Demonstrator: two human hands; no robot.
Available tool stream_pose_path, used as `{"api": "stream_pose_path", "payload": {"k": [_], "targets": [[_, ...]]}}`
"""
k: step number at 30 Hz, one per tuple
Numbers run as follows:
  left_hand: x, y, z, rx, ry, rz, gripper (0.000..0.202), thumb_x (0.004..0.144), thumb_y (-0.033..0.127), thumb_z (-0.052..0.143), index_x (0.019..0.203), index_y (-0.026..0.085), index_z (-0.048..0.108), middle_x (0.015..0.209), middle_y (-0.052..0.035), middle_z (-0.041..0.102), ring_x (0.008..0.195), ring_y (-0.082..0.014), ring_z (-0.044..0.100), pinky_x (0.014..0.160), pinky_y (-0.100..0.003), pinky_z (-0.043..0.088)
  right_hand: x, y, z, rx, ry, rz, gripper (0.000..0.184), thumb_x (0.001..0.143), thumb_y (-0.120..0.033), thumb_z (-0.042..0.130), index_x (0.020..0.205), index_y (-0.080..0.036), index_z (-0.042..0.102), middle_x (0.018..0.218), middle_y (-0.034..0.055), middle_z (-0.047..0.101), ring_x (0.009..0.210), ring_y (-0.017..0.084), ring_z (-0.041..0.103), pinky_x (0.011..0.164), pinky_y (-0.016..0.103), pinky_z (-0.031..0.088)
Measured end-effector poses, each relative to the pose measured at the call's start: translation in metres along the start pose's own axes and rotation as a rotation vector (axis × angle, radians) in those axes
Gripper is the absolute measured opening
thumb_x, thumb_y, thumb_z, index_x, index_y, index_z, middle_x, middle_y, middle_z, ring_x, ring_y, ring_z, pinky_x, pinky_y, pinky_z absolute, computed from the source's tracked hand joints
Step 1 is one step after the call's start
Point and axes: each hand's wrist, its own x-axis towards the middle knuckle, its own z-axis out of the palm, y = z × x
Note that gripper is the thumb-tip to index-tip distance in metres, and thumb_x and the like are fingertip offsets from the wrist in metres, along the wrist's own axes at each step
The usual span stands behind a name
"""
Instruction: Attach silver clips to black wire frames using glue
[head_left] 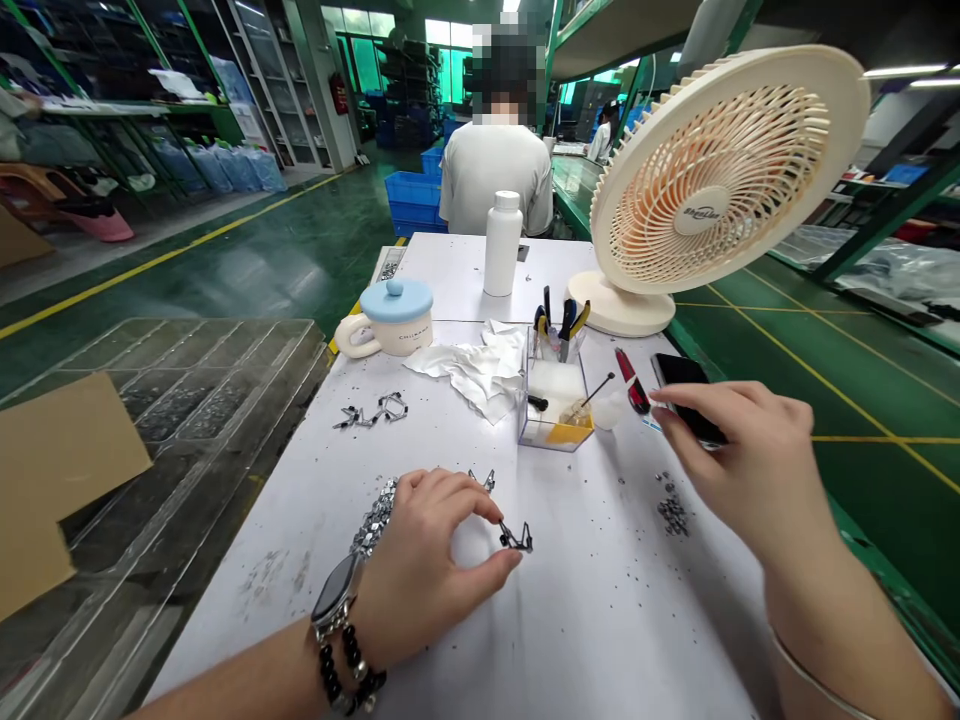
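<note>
My left hand, with a watch and beaded bracelets at its wrist, pinches a small black-and-silver jointed metal piece between thumb and index finger, just over the white table. Beneath and beyond that hand lies a pile of small shiny metal parts, partly hidden by it. Another such jointed piece is just past its fingers. On the right, my right hand is raised with thumb and index finger nearly together; anything between them is too small to make out. Tiny metal bits are scattered to its left.
Farther back are several linked pieces, a lidded mug, crumpled tissue, a clear box with pliers, a white bottle, a red cutter, a phone and a fan. A person sits beyond.
</note>
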Motion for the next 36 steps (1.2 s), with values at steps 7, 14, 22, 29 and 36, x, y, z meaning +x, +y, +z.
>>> {"api": "stream_pose_path", "payload": {"k": [7, 14, 22, 29, 36], "targets": [[-0.001, 0.005, -0.003, -0.034, 0.069, 0.143, 0.017, 0.072, 0.02, 0.066, 0.086, 0.021, 0.055, 0.089, -0.0012, 0.06, 0.086, -0.0196, 0.053, 0.084, -0.04, 0.031, -0.059, 0.054, -0.004, -0.068, -0.384, 0.078, 0.013, 0.079, -0.039, 0.057, 0.078, -0.031, 0.068, 0.083, -0.0039, 0.067, 0.081, 0.021, 0.056, 0.065, 0.034, 0.028], [-0.003, 0.01, -0.002, -0.093, 0.129, 0.185, 0.016, 0.072, 0.019, 0.067, 0.084, 0.02, 0.058, 0.086, -0.001, 0.06, 0.084, -0.0188, 0.053, 0.082, -0.038, 0.031, -0.06, 0.042, 0.018, -0.103, -0.466, 0.211, 0.02, 0.079, -0.034, 0.053, 0.073, -0.028, 0.071, 0.077, 0.0036, 0.061, 0.08, 0.025, 0.049, 0.065, 0.038, 0.026], [-0.005, 0.012, -0.002, -0.12, 0.173, 0.203, 0.014, 0.071, 0.019, 0.067, 0.083, 0.018, 0.06, 0.084, -0.0017, 0.061, 0.081, -0.0183, 0.053, 0.08, -0.039, 0.033, -0.059, 0.021, 0.002, 0.143, -0.49, 0.357, 0.014, 0.079, -0.037, 0.057, 0.082, -0.026, 0.065, 0.077, -0.001, 0.064, 0.074, 0.018, 0.057, 0.067, 0.035, 0.043], [-0.004, 0.011, -0.001, -0.103, 0.179, 0.235, 0.015, 0.071, 0.02, 0.068, 0.083, 0.017, 0.06, 0.085, -0.0026, 0.062, 0.081, -0.0187, 0.054, 0.081, -0.04, 0.033, -0.06, -0.019, -0.012, 0.778, -0.418, 0.434, 0.007, 0.077, -0.025, 0.065, 0.083, -0.028, 0.064, 0.083, -0.0025, 0.064, 0.08, 0.014, 0.06, 0.073, 0.026, 0.046], [-0.004, 0.012, -0.003, -0.085, 0.186, 0.249, 0.014, 0.071, 0.02, 0.067, 0.082, 0.017, 0.06, 0.084, -0.0029, 0.062, 0.079, -0.0187, 0.054, 0.081, -0.04, 0.033, -0.054, -0.034, -0.01, 0.848, -0.393, 0.441, 0.009, 0.078, -0.024, 0.067, 0.084, -0.031, 0.065, 0.082, -0.004, 0.065, 0.081, 0.012, 0.058, 0.074, 0.026, 0.043]]}}
